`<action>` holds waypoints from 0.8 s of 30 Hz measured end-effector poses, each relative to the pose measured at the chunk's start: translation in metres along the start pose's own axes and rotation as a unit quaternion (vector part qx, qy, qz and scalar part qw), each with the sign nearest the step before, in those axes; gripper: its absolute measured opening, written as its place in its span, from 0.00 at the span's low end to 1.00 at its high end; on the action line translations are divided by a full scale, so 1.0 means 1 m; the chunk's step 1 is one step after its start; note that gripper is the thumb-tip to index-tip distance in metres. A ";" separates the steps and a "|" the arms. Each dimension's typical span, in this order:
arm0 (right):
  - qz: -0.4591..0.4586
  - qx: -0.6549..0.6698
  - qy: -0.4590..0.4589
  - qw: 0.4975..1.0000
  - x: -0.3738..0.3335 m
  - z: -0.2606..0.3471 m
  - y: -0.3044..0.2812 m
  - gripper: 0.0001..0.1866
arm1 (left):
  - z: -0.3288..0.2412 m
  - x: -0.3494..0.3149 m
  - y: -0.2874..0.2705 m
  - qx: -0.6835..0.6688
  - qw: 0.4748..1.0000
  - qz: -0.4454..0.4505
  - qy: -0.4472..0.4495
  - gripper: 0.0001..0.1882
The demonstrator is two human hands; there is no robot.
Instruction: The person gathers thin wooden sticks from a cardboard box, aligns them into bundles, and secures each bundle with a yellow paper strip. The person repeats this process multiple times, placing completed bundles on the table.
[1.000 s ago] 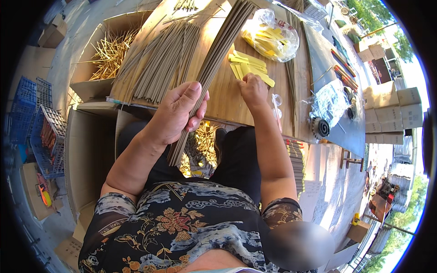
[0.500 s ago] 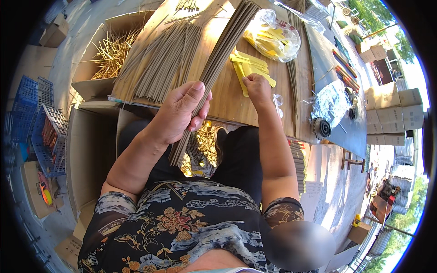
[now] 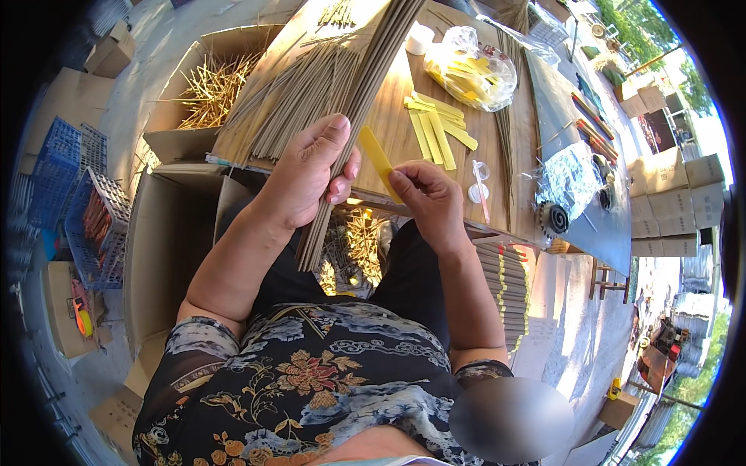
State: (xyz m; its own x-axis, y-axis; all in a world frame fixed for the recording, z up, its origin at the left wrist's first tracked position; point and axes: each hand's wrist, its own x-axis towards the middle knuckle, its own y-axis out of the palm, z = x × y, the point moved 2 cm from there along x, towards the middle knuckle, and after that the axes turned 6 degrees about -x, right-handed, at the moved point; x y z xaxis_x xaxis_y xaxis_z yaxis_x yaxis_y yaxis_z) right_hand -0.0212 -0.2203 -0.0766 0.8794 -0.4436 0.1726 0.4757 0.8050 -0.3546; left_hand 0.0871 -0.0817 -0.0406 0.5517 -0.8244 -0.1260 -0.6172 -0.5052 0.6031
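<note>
My left hand [image 3: 311,169] is closed around a thick bundle of thin brown incense sticks [image 3: 371,93], which slants from above my lap up over the table. A single yellow paper strip [image 3: 375,158] is pinched between the thumb and fingers of my right hand [image 3: 432,203]. The strip's far end is close beside the bundle; I cannot tell whether they touch. Beyond my right hand, several yellow strips [image 3: 437,130] lie loosely overlapped on the wooden table [image 3: 388,109]. More brown sticks [image 3: 299,105] are spread on the table to the left of the bundle.
A clear plastic bag of yellow strips [image 3: 471,70] and a white cup [image 3: 420,39] stand farther back. Near the table's front edge is a small round white lid [image 3: 478,193]. Cardboard boxes [image 3: 167,256] and a blue crate [image 3: 97,233] stand left. Banded stick bundles [image 3: 503,291] are below, right.
My right hand has come back toward me from the pile with a yellow strip, now beside the bundle. My left hand still grips the sticks, slightly higher in view.
</note>
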 end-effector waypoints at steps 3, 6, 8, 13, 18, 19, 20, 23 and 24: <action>-0.003 -0.014 -0.037 0.999 -0.011 0.013 0.003 0.06 | 0.002 -0.006 0.003 0.000 1.000 0.010 0.001 0.17; 0.002 -0.052 -0.049 0.997 -0.017 0.023 0.001 0.06 | 0.002 -0.010 0.003 0.009 1.000 0.014 0.013 0.19; -0.026 -0.064 -0.050 0.996 -0.017 0.024 -0.002 0.05 | 0.001 -0.013 0.004 0.015 1.000 0.001 0.019 0.20; -0.215 -0.321 -0.186 0.904 0.007 -0.002 -0.025 0.03 | -0.004 -0.016 0.005 0.029 0.999 0.001 0.024 0.17; -0.161 -0.499 -0.131 0.842 0.034 -0.081 -0.031 0.05 | 0.002 -0.011 0.010 0.035 0.999 0.012 0.013 0.18; -0.120 -0.502 -0.061 0.854 0.034 -0.097 -0.030 0.07 | 0.003 -0.010 0.009 0.037 0.999 0.011 0.012 0.18; -0.109 -0.469 -0.035 0.876 0.034 -0.106 -0.028 0.07 | 0.004 -0.010 0.008 0.038 0.999 0.010 0.011 0.18; -0.087 -0.388 0.038 0.917 0.033 -0.122 -0.030 0.09 | 0.005 -0.009 0.005 0.044 0.999 0.001 0.006 0.19; -0.078 -0.374 0.043 0.923 0.034 -0.121 -0.030 0.08 | 0.006 -0.008 0.004 0.047 0.999 -0.009 0.004 0.20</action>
State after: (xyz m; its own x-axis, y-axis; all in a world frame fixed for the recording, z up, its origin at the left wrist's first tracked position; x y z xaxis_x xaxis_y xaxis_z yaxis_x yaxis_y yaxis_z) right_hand -0.0073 -0.3070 -0.1715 0.7809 -0.5871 0.2133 0.4223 0.2447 -0.8728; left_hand 0.0766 -0.0789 -0.0423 0.5676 -0.8131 -0.1297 -0.6572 -0.5423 0.5235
